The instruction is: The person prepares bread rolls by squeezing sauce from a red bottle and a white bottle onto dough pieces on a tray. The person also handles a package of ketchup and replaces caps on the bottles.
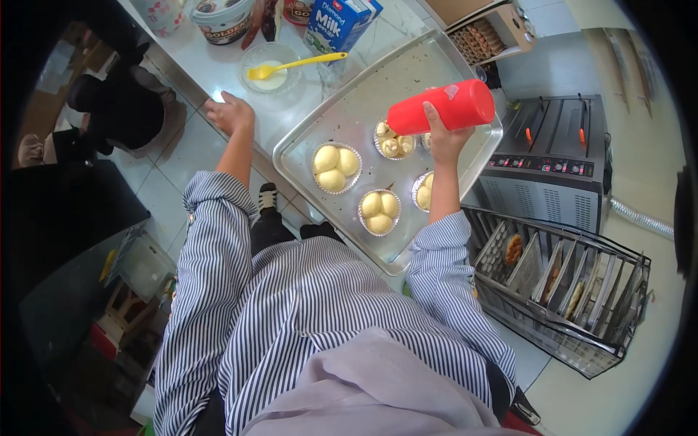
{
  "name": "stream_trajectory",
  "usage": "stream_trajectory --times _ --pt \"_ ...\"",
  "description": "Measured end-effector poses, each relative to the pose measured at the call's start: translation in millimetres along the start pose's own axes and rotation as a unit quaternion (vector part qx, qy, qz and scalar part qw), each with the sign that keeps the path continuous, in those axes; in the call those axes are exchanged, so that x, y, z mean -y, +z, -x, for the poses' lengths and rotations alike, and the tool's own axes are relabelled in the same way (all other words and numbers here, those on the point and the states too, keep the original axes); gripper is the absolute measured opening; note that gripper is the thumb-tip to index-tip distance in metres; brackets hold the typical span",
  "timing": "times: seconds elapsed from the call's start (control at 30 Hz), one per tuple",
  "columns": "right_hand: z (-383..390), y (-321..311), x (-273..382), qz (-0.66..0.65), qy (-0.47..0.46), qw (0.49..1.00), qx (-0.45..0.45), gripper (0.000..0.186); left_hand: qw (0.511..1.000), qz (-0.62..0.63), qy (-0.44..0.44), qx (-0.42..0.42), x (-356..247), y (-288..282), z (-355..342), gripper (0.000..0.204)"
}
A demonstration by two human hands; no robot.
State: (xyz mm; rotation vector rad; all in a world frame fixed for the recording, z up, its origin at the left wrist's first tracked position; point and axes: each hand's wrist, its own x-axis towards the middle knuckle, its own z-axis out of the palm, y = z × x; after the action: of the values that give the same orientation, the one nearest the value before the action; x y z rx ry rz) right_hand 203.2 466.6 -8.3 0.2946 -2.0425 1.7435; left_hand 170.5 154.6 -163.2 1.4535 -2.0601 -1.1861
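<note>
My right hand (446, 139) is wrapped round a red squeeze bottle (454, 105), tilted so its narrow end points down to the left. Under that end sits a paper cup of dough balls (393, 147) with pale dollops on top. Two other three-ball dough cups, one at the left (337, 168) and one nearer me (379, 212), show plain tops. Beside my right wrist another dough cup (422, 192) is partly hidden. All stand on a large metal baking tray (320, 120). My left hand (231, 113) rests at the counter's left edge, fingers apart and holding nothing.
On the counter (287, 105) are a glass bowl (270, 81) with a yellow brush (299, 66) across it, a blue milk carton (339, 27) and a tub (222, 22). To the right stand an oven (545, 174), a rack of trays (560, 283) and a box of eggs (480, 40).
</note>
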Motion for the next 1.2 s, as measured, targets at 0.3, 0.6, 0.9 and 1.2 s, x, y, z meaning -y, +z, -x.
stream_trajectory --times 0.3,0.6,0.9,1.2 --pt "-0.8 6.7 -1.1 -0.019 0.008 1.0 0.02 0.045 1.0 -0.005 0.004 -0.011 0.4 -0.6 0.0 0.042" --pt "-0.3 7.1 -6.6 -0.001 0.003 0.999 0.04 0.045 1.0 0.003 -0.009 -0.005 -2.5 -3.5 1.6 0.042" --pt "-0.8 6.2 -8.9 0.015 -0.006 0.999 0.035 0.042 1.0 0.008 -0.008 0.011 -2.1 -3.9 1.6 0.043" --pt "0.4 6.8 -10.8 0.007 -0.005 1.0 0.014 0.044 1.0 0.006 -0.013 0.005 1.2 -1.1 -0.8 0.042"
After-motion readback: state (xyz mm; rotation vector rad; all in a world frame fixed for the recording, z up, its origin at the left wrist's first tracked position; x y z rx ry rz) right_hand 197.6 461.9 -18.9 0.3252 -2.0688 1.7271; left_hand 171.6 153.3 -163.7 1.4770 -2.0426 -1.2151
